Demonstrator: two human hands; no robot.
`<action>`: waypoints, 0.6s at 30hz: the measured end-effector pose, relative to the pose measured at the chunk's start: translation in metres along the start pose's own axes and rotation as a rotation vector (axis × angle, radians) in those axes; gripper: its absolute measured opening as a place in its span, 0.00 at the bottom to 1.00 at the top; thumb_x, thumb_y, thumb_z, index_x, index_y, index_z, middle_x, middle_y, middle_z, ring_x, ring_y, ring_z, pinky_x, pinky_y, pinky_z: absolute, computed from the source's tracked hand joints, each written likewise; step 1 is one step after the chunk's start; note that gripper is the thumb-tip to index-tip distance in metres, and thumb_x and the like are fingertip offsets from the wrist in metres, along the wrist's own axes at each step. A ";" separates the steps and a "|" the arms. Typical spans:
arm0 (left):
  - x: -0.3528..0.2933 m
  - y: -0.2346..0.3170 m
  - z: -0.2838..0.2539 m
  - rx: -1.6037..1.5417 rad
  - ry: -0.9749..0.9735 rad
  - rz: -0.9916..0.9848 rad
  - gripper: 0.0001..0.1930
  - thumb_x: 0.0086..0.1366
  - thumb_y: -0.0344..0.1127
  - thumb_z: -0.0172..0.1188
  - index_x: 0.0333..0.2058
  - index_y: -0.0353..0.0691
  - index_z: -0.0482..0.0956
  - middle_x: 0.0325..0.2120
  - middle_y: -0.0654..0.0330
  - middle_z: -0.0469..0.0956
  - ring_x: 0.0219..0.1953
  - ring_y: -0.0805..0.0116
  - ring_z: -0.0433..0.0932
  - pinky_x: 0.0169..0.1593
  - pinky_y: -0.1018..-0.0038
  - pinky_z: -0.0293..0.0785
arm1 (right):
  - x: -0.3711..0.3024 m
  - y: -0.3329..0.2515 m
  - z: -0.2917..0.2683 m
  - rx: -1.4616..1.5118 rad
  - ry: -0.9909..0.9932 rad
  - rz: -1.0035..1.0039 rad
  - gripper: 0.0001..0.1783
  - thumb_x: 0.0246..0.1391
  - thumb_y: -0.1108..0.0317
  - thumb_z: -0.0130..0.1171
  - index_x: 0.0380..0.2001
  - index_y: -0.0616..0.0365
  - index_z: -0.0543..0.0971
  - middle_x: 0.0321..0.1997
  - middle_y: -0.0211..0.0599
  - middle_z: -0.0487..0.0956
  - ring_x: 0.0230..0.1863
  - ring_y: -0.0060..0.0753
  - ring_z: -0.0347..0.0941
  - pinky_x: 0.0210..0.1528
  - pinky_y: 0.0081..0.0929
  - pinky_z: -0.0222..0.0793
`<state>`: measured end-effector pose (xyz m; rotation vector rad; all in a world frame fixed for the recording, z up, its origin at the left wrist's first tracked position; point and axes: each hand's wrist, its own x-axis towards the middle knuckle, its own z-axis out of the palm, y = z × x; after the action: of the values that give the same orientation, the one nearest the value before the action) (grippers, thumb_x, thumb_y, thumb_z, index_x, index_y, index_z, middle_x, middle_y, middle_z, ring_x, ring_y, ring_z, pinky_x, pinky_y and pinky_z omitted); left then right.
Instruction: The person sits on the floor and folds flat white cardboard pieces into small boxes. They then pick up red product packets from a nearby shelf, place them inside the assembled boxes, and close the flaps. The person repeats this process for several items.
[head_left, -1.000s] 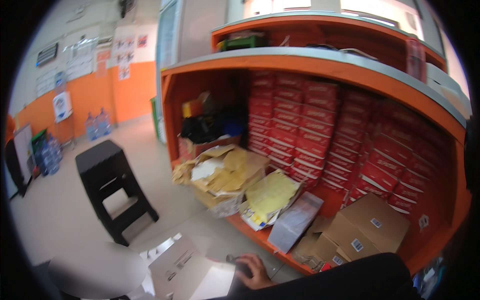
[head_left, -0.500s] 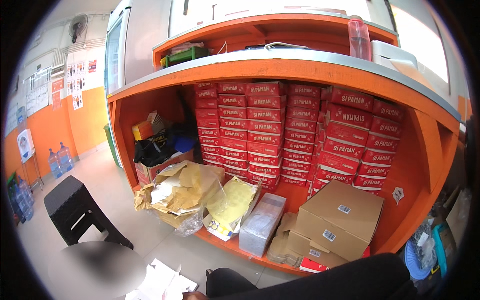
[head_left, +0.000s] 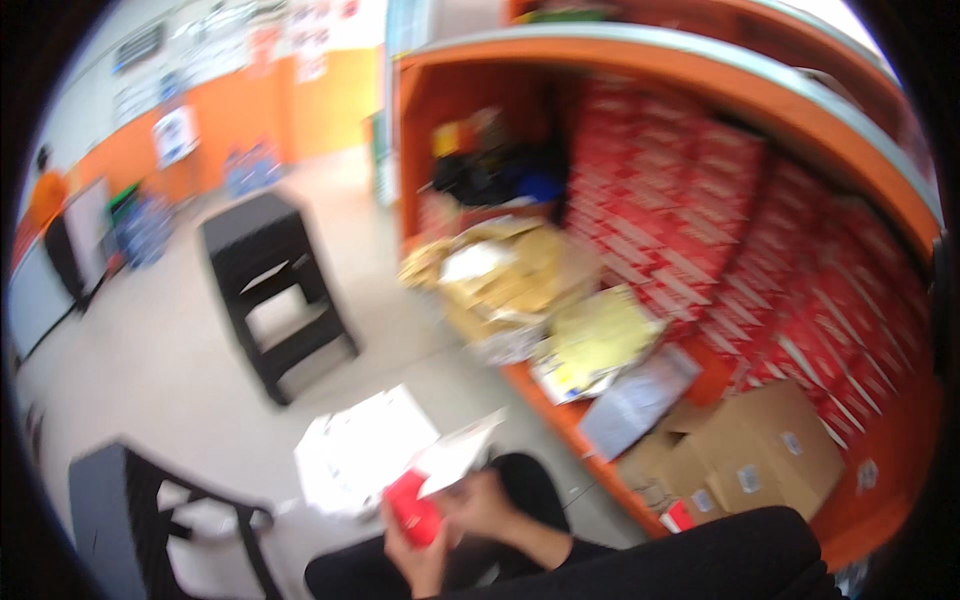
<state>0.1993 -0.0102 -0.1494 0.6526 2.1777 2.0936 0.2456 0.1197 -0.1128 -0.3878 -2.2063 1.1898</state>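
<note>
Blurred hands [head_left: 485, 508], blurred red boxes [head_left: 715, 190]; near stool [head_left: 100, 515] cropped

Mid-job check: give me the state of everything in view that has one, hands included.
Red-and-white cardboard piece: held, white flap raised
Bare left hand: closed on that piece
Bare right hand: at that piece, grip blurred
Flat white cardboard: lying unheld
Farther black plastic stool: upright
Rectangular red cardboard boxes: stacked in columns
Crumpled brown paper: heaped
</note>
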 end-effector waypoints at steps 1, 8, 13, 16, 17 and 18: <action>0.006 0.021 0.001 0.181 0.019 0.158 0.48 0.39 0.35 0.74 0.60 0.34 0.59 0.51 0.43 0.71 0.51 0.55 0.74 0.53 0.66 0.69 | -0.001 -0.010 -0.004 0.049 0.043 0.006 0.15 0.47 0.66 0.64 0.38 0.61 0.78 0.32 0.38 0.81 0.33 0.28 0.78 0.35 0.27 0.74; 0.011 0.038 -0.004 0.133 0.049 0.196 0.47 0.41 0.32 0.74 0.60 0.33 0.58 0.48 0.43 0.73 0.47 0.55 0.77 0.47 0.68 0.74 | 0.002 -0.022 -0.001 0.194 0.087 0.000 0.11 0.42 0.73 0.69 0.29 0.63 0.77 0.24 0.31 0.78 0.26 0.21 0.74 0.31 0.23 0.72; 0.014 0.035 0.000 0.169 0.054 0.195 0.44 0.45 0.29 0.70 0.61 0.34 0.57 0.55 0.45 0.67 0.52 0.51 0.72 0.50 0.66 0.73 | -0.002 -0.010 0.001 0.083 -0.008 0.043 0.12 0.41 0.71 0.71 0.27 0.62 0.78 0.24 0.30 0.77 0.26 0.21 0.72 0.30 0.22 0.71; 0.017 0.036 0.001 0.192 0.054 0.219 0.43 0.45 0.28 0.69 0.60 0.34 0.58 0.55 0.45 0.67 0.53 0.51 0.72 0.50 0.66 0.73 | -0.002 -0.001 0.004 0.209 -0.048 0.135 0.13 0.39 0.70 0.72 0.26 0.60 0.78 0.25 0.30 0.77 0.26 0.20 0.72 0.30 0.21 0.70; 0.018 0.036 0.001 0.191 0.042 0.215 0.43 0.45 0.28 0.69 0.60 0.34 0.58 0.55 0.45 0.67 0.53 0.51 0.72 0.50 0.66 0.73 | 0.000 0.000 0.001 0.256 -0.041 0.143 0.13 0.37 0.72 0.73 0.26 0.59 0.78 0.26 0.30 0.77 0.27 0.22 0.72 0.31 0.20 0.71; 0.019 0.036 -0.001 0.192 0.030 0.213 0.43 0.45 0.28 0.69 0.60 0.33 0.58 0.55 0.45 0.67 0.53 0.51 0.72 0.50 0.66 0.73 | 0.001 0.003 0.000 0.402 -0.053 0.191 0.13 0.36 0.73 0.73 0.26 0.58 0.77 0.27 0.29 0.77 0.27 0.22 0.73 0.31 0.20 0.72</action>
<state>0.1917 -0.0048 -0.1099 0.9130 2.4457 2.0129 0.2451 0.1218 -0.1151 -0.4072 -1.9393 1.7218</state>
